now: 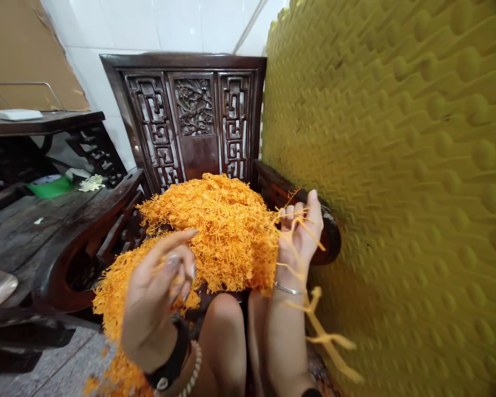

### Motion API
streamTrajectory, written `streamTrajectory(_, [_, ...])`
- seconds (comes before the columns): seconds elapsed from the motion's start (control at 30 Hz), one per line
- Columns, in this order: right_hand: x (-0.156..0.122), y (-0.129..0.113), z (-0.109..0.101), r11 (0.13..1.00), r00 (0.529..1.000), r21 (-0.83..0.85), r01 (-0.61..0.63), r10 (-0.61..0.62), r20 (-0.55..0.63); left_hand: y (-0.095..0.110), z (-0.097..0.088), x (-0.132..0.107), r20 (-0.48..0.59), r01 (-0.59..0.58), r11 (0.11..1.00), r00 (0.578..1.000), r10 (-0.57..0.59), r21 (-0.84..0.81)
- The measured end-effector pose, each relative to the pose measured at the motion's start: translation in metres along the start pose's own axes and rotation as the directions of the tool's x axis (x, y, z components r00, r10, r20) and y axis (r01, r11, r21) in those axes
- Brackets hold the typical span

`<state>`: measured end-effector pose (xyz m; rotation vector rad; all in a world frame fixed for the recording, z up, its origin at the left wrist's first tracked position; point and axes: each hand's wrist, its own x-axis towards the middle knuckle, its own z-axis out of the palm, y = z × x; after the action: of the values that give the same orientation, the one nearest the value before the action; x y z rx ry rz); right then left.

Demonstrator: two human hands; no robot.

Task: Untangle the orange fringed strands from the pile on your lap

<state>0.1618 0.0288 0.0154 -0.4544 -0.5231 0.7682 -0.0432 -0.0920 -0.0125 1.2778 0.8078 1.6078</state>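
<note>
A big heap of thin orange branching strands (219, 220) covers the seat of a dark carved wooden chair (198, 157) and spills down on the left. My right hand (300, 234) is raised at the heap's right side, its fingers curled around orange twig-like pieces. One longer forked orange strand (328, 339) hangs in front of my right forearm, blurred. Over the left part of the heap is my left hand (159, 292), index finger pointing out and the other fingers curled in. Orange shows between its fingers, but I cannot tell whether that is held or lies behind.
A yellow bumpy foam mat (388, 165) stands like a wall close on the right. To the left is a dark wooden bench (20, 231) bearing a green dish (52, 186) and pale flowers (91, 183). Loose orange bits (91, 384) lie on the floor.
</note>
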Motion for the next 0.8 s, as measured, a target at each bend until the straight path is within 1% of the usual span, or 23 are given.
streamTrajectory(0.03, [-0.008,0.002,0.009,1.000,1.000,-0.001,0.021,-0.021,-0.015,-0.006,0.005,0.016,0.046,0.052,0.999,0.998,-0.052,-0.002])
streamTrajectory(0.07, [-0.016,0.004,0.016,0.999,0.998,-0.008,0.050,-0.050,-0.039,-0.012,0.010,0.029,0.121,0.115,0.993,0.986,-0.116,0.018])
streamTrajectory(0.1, [-0.022,0.005,0.022,0.996,0.994,-0.020,0.083,-0.084,-0.065,-0.018,0.015,0.039,0.207,0.168,0.984,0.962,-0.176,0.057])
streamTrajectory(0.17, [-0.029,0.004,0.029,0.985,0.978,-0.059,0.163,-0.169,-0.120,-0.029,0.023,0.052,0.350,0.187,0.973,0.910,-0.222,0.132])
streamTrajectory(0.2, [-0.032,0.003,0.030,0.976,0.967,-0.085,0.199,-0.210,-0.141,-0.032,0.026,0.054,0.385,0.172,0.974,0.897,-0.218,0.149])
streamTrajectory(0.23, [-0.033,0.002,0.031,0.968,0.959,-0.111,0.225,-0.240,-0.152,-0.035,0.028,0.055,0.399,0.151,0.977,0.895,-0.201,0.152])
streamTrajectory(0.3, [-0.035,0.001,0.032,0.957,0.953,-0.157,0.242,-0.265,-0.146,-0.038,0.032,0.056,0.395,0.117,0.980,0.902,-0.172,0.158])
streamTrajectory(0.43, [-0.041,0.006,0.033,0.950,0.968,-0.236,0.206,-0.233,-0.091,-0.040,0.051,0.060,0.372,0.078,0.974,0.915,-0.154,0.212])
streamTrajectory(0.53, [-0.041,0.008,0.034,0.956,0.970,-0.195,0.218,-0.234,-0.064,-0.037,0.066,0.062,0.350,0.065,0.977,0.927,-0.135,0.203])
streamTrajectory(0.6, [-0.037,0.002,0.031,0.946,0.951,-0.153,0.285,-0.299,-0.083,-0.033,0.069,0.055,0.371,0.063,0.977,0.919,-0.136,0.202])
streamTrajectory(0.63, [-0.034,-0.003,0.028,0.927,0.927,-0.153,0.342,-0.359,-0.106,-0.030,0.067,0.047,0.384,0.078,0.975,0.910,-0.155,0.211])
streamTrajectory(0.67, [-0.030,-0.011,0.023,0.895,0.890,-0.179,0.409,-0.435,-0.137,-0.028,0.062,0.036,0.393,0.105,0.969,0.900,-0.189,0.224])
streamTrajectory(0.7, [-0.025,-0.020,0.017,0.844,0.832,-0.230,0.484,-0.525,-0.179,-0.025,0.056,0.022,0.393,0.148,0.955,0.887,-0.243,0.256])
streamTrajectory(0.73, [-0.020,-0.029,0.011,0.776,0.751,-0.302,0.553,-0.622,-0.223,-0.023,0.047,0.006,0.316,0.210,0.933,0.900,-0.301,0.292])
streamTrajectory(0.77, [-0.015,-0.038,0.004,0.697,0.656,-0.387,0.604,-0.710,-0.255,-0.021,0.038,-0.012,0.254,0.247,0.918,0.909,-0.331,0.310])
streamTrajectory(0.8, [-0.010,-0.046,-0.003,0.619,0.564,-0.469,0.630,-0.780,-0.271,-0.021,0.027,-0.030,0.216,0.274,0.907,0.911,-0.351,0.320])
